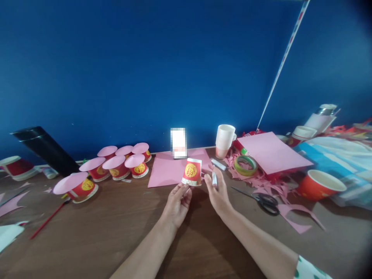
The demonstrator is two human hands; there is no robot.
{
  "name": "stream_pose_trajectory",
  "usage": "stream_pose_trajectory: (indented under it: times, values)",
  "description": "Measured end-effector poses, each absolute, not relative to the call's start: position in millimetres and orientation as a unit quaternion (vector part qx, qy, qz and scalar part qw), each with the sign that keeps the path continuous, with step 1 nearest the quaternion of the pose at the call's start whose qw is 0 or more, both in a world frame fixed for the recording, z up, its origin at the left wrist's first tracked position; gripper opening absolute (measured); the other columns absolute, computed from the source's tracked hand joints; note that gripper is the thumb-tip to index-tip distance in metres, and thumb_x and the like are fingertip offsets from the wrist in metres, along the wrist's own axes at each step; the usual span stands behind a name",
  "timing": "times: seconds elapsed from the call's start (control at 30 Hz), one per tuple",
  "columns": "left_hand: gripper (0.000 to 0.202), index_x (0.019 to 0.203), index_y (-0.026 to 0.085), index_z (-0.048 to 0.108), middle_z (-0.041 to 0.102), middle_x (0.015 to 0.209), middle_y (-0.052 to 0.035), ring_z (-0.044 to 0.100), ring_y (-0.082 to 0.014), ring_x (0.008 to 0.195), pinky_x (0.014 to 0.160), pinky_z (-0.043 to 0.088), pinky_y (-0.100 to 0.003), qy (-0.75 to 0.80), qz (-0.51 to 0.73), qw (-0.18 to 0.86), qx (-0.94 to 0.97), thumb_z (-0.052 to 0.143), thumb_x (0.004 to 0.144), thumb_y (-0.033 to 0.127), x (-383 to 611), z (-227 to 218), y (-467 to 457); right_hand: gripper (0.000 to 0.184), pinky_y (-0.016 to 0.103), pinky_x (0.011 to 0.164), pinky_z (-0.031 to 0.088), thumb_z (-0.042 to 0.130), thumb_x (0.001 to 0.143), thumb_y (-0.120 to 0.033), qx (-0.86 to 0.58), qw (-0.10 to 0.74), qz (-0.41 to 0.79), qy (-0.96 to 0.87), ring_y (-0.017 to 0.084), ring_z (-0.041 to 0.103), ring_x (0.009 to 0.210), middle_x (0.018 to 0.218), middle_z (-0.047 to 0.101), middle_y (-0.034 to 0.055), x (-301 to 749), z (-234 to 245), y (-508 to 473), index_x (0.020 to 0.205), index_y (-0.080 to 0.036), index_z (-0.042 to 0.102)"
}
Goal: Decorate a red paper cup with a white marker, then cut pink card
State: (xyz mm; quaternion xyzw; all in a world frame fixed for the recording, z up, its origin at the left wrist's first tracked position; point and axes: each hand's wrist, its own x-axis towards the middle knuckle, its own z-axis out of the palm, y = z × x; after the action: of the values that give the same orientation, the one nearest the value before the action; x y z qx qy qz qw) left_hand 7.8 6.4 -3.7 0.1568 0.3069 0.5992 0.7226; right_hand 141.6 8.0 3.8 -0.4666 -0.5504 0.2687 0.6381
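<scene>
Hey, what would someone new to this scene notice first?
Probably the red-and-yellow cup, held by the left hand near the centre, with the right hand beside it holding a small white stick. To the left, seven red cups wear wide pink discs. A deep blue wall fills the background.

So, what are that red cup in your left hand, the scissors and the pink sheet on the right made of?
The red cup looks like printed paper, perhaps lightly coated: thin-walled, with white edges. The scissors seem to have metal blades, slim and greyish, and smooth black handles, probably plastic. The pink sheet looks like matte paper or thin card: flat and evenly coloured.
</scene>
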Motion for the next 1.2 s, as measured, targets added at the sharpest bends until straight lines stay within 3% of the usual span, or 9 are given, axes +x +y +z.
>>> stream_pose_trajectory:
  times: [0.13, 0.4, 0.57, 0.9, 1.07, 1.2]
  values:
    - [0.009, 0.071, 0.011, 0.062, 0.065, 0.071, -0.0013, 0.063, -0.0077, 0.065, 0.056, 0.053, -0.010, 0.296, 0.594, 0.737, 0.127, 0.066, 0.067, 0.004, 8, -3, 6, 0.043, 0.037, 0.079, 0.052, 0.052, 0.083, -0.035, -0.446, 0.647, 0.357, -0.505, 0.021, 0.060, 0.097, 0.111, 0.060, 0.0118, 139, 0, 11, 0.122, -0.020, 0.041]
    - [0.013, 0.080, 0.012, 0.064, 0.067, 0.081, -0.0030, 0.064, -0.0084, 0.071, 0.061, 0.053, -0.011, 0.297, 0.574, 0.742, 0.180, 0.068, 0.068, 0.011, 9, -1, 1, 0.049, 0.031, 0.073, 0.053, 0.058, 0.078, -0.034, -0.439, 0.617, 0.389, -0.524, 0.020, 0.061, 0.091, 0.107, 0.060, 0.0098, 137, -3, 12, 0.121, -0.018, 0.041]
    - [0.018, 0.085, 0.013, 0.064, 0.068, 0.091, -0.0066, 0.064, -0.0147, 0.087, 0.066, 0.052, -0.015, 0.312, 0.537, 0.745, 0.244, 0.068, 0.070, 0.023, 14, 0, -4, 0.056, 0.030, 0.070, 0.054, 0.060, 0.075, -0.038, -0.515, 0.606, 0.314, -0.519, 0.020, 0.061, 0.087, 0.112, 0.056, 0.0126, 139, -6, 13, 0.122, -0.015, 0.041]
    - [0.018, 0.084, 0.012, 0.064, 0.067, 0.087, -0.0061, 0.063, -0.0104, 0.078, 0.067, 0.051, -0.016, 0.324, 0.571, 0.707, 0.263, 0.069, 0.069, 0.021, 14, -4, 0, 0.059, 0.033, 0.071, 0.054, 0.061, 0.075, -0.036, -0.513, 0.619, 0.297, -0.515, 0.021, 0.060, 0.091, 0.112, 0.056, 0.0114, 137, -8, 13, 0.126, -0.018, 0.037]
    - [0.017, 0.080, 0.011, 0.064, 0.067, 0.082, -0.0055, 0.062, -0.0103, 0.076, 0.066, 0.051, -0.016, 0.347, 0.601, 0.675, 0.251, 0.070, 0.067, 0.021, 11, -8, 6, 0.040, 0.037, 0.080, 0.050, 0.047, 0.086, -0.025, -0.486, 0.644, 0.179, -0.563, 0.020, 0.057, 0.098, 0.111, 0.055, 0.0102, 141, 1, 7, 0.125, -0.022, 0.038]
    - [0.017, 0.079, 0.011, 0.064, 0.066, 0.078, -0.0046, 0.061, -0.0088, 0.073, 0.068, 0.050, -0.017, 0.339, 0.606, 0.670, 0.263, 0.070, 0.068, 0.022, 11, -6, 6, 0.037, 0.035, 0.077, 0.050, 0.038, 0.089, -0.020, -0.449, 0.624, 0.119, -0.628, 0.019, 0.058, 0.093, 0.106, 0.057, 0.0103, 139, 6, -4, 0.126, -0.021, 0.037]
